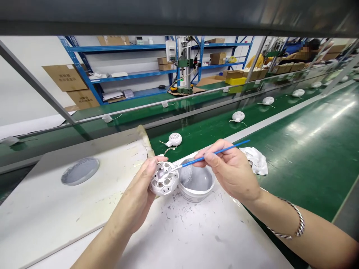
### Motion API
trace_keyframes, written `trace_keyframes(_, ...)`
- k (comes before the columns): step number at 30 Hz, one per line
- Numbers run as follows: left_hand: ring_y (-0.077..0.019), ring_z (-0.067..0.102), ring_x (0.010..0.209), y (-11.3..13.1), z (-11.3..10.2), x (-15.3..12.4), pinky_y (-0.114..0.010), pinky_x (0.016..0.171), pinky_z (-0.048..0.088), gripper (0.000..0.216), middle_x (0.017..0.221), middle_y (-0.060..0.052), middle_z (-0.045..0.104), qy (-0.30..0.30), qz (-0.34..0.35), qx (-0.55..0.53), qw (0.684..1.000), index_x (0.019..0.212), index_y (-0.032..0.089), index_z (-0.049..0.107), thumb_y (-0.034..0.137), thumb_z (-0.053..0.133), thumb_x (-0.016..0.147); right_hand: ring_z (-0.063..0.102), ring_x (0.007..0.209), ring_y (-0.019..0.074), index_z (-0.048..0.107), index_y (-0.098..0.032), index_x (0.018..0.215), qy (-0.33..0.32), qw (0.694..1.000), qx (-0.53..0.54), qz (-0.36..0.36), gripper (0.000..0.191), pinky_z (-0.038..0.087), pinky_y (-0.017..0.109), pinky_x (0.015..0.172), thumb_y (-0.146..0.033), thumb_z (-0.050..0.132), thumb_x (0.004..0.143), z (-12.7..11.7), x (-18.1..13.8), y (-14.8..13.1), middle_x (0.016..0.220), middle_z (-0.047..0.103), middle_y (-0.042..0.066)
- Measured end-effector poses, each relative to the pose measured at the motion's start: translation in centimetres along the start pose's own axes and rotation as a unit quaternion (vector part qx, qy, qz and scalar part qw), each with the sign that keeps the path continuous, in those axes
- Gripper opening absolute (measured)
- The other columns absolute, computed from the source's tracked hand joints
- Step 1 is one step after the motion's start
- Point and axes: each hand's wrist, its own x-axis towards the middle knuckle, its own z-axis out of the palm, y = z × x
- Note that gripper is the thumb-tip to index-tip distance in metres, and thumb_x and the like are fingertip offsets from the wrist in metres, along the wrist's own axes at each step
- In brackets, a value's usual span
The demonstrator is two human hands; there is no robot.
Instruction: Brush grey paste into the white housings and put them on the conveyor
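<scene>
My left hand [146,183] grips a round white plastic housing [165,186] with slotted openings, its open face turned up toward me. Between thumb and fingers of my right hand [228,168] is a thin paintbrush [221,150] with a blue handle. The brush's pale tip reaches into the middle of the housing; whether it touches the surface is hard to tell. Right behind the housing stands a white bowl [196,196] of grey paste, which also coats its inner wall. The left fingers under the housing are mostly hidden.
A lid [81,171] coated with grey lies on the white board [112,198] at left. Several similar white housings [238,116] sit in a row on the green conveyor [202,134]. A crumpled white cloth [256,160] lies right of my right hand. A metal beam [179,22] crosses overhead.
</scene>
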Motion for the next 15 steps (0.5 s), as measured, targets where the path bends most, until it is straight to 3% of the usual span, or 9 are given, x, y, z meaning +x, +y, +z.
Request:
trace_keyframes(8, -0.014, 0.054, 0.081, -0.2, -0.8, 0.0, -0.025, 0.072, 0.043, 0.042, 0.097, 0.001, 0.061, -0.094, 0.011, 0.036, 0.995, 0.115, 0.032, 0.053, 0.042, 0.069, 0.078, 0.072, 0.076, 0.0123, 0.065, -0.022, 0.081, -0.013, 0.993, -0.09, -0.082, 0.008, 0.06, 0.023, 0.073, -0.015, 0.067, 0.085, -0.1, -0.8, -0.2, 0.084, 0.072, -0.001)
trace_keyframes(15, -0.0111, 0.052, 0.076, -0.3, -0.6, 0.0, -0.021, 0.069, 0.043, 0.037, 0.091, 0.002, 0.06, -0.057, 0.027, 0.035, 0.997, 0.114, 0.031, 0.053, 0.037, 0.067, 0.081, 0.071, 0.075, 0.0152, 0.065, -0.025, 0.082, -0.007, 0.981, -0.156, -0.115, 0.009, 0.061, 0.029, 0.071, -0.019, 0.064, 0.088, -1.4, -0.3, -0.9, 0.083, 0.071, -0.001)
